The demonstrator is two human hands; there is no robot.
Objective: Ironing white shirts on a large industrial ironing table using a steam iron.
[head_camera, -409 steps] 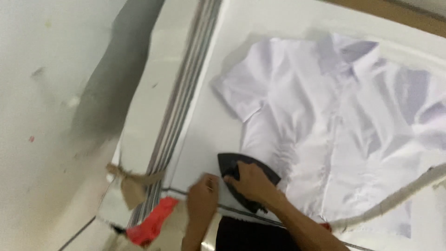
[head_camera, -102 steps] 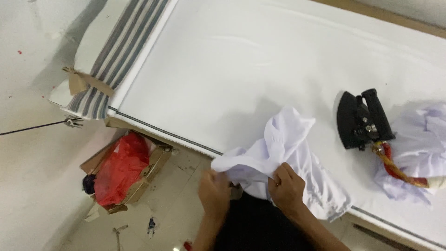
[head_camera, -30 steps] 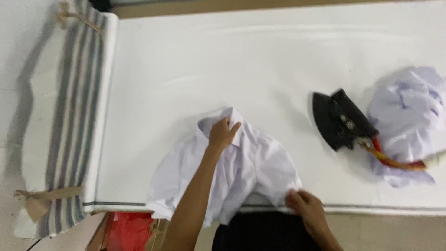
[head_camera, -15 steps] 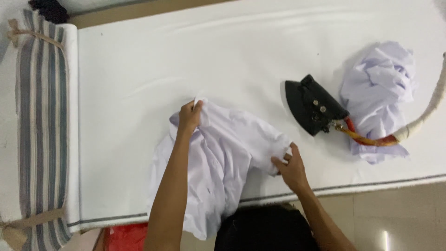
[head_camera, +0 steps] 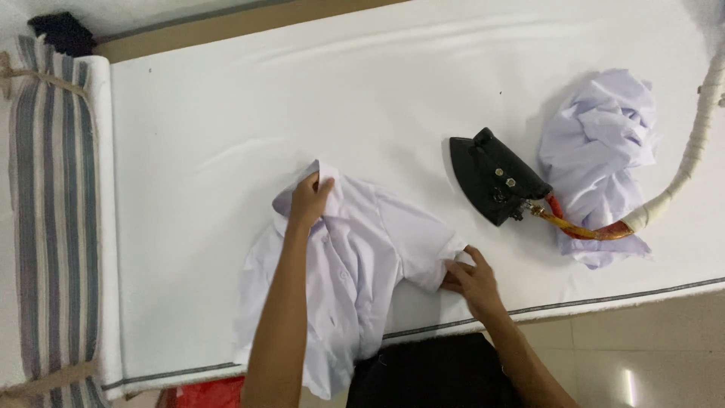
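A white short-sleeved shirt [head_camera: 355, 264] lies spread on the white padded table [head_camera: 226, 113], its lower part hanging over the near edge. My left hand [head_camera: 308, 200] grips the shirt's collar at its far end. My right hand [head_camera: 472, 281] pinches the edge of the right sleeve near the table's front edge. A black iron [head_camera: 491, 177] rests flat on the table just beyond and to the right of my right hand.
A crumpled white garment [head_camera: 600, 155] lies right of the iron. A wrapped white cable [head_camera: 691, 151] with a red-orange end runs from the iron off the right side. A striped cloth roll [head_camera: 49, 219] covers the table's left end. Something red [head_camera: 208, 394] sits below the near edge.
The shirt has been pulled further onto the table and spread flatter. My left hand holds the collar farther out, and my right hand has moved to the sleeve's edge.
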